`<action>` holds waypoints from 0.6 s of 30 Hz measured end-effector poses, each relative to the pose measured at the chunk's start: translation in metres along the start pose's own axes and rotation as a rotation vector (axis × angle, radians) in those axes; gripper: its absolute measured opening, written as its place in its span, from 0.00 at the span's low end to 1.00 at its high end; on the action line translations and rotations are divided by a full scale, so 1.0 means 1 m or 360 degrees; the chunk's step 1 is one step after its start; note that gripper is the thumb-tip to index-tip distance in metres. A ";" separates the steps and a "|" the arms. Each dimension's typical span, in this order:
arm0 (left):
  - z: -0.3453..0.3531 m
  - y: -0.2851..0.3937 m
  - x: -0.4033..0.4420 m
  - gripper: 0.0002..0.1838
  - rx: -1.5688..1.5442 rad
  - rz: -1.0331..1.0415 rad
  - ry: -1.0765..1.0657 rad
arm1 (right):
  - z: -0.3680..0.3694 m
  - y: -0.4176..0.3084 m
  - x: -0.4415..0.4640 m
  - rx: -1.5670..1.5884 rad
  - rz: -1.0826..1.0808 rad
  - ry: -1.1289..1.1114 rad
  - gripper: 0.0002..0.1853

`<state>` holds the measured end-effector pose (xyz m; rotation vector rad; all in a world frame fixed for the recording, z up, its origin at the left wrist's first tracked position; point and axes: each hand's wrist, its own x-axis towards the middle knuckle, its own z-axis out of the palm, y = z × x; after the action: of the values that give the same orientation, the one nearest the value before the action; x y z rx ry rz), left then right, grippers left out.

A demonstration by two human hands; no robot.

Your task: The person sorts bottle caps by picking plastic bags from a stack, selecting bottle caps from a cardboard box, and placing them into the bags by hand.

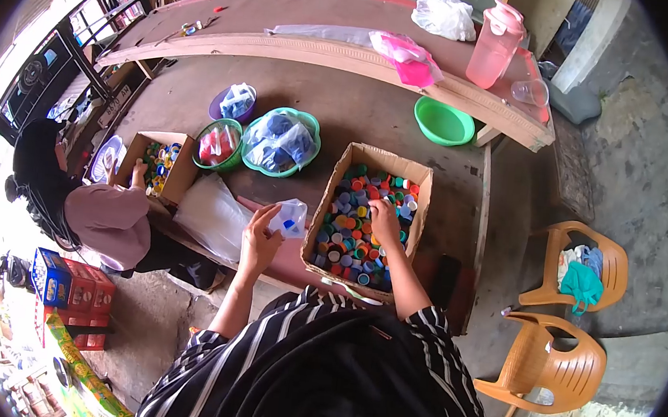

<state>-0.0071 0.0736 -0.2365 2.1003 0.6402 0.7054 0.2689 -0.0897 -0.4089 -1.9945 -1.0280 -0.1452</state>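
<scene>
My left hand is closed, holding up a small clear plastic bag with a little blue in it, probably bottle caps. To its right, a cardboard box stands on the table, full of loose bottle caps in blue, orange, green, white and yellow. My right hand reaches over the box's right side, down among the caps. Its fingers are drawn together, and whatever is between them is too small to make out. Beside my left hand lies a stack of clear plastic bags.
Behind stand a teal basin of bagged blue caps, a green basket with red ones, and a purple bowl. Left, a person reaches into another caps box. A raised shelf crosses the back; orange chairs stand right.
</scene>
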 end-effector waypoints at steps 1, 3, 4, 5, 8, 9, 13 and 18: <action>-0.003 0.000 0.001 0.31 -0.0017 -0.0015 -0.0011 | 0.009 0.017 -0.005 -0.0066 -0.0028 0.0026 0.07; -0.009 -0.002 0.005 0.31 -0.0038 0.0000 -0.0021 | 0.009 0.021 -0.009 -0.0317 0.0155 -0.0117 0.07; -0.011 -0.003 0.007 0.31 -0.0050 0.0003 -0.0031 | 0.009 0.021 -0.011 -0.0443 0.0252 -0.0191 0.07; -0.013 -0.004 0.009 0.31 -0.0070 -0.0020 -0.0036 | 0.009 0.023 -0.010 -0.0609 0.0322 -0.0258 0.08; -0.021 -0.008 0.013 0.31 -0.0102 -0.0075 -0.0069 | 0.018 0.028 -0.008 -0.0691 0.0476 -0.0202 0.08; -0.023 -0.009 0.014 0.31 -0.0094 -0.0071 -0.0083 | 0.018 0.026 -0.006 -0.0710 0.0464 -0.0183 0.09; -0.035 -0.022 0.020 0.30 -0.0116 -0.0063 -0.0130 | 0.022 0.020 0.003 -0.0866 0.0637 -0.0243 0.15; -0.050 -0.034 0.028 0.30 -0.0098 -0.0023 -0.0186 | 0.024 0.020 0.004 -0.0824 0.0666 -0.0297 0.18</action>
<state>-0.0273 0.1370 -0.2317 2.0612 0.5621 0.5825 0.2794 -0.0754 -0.4351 -2.6943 -0.7035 0.0067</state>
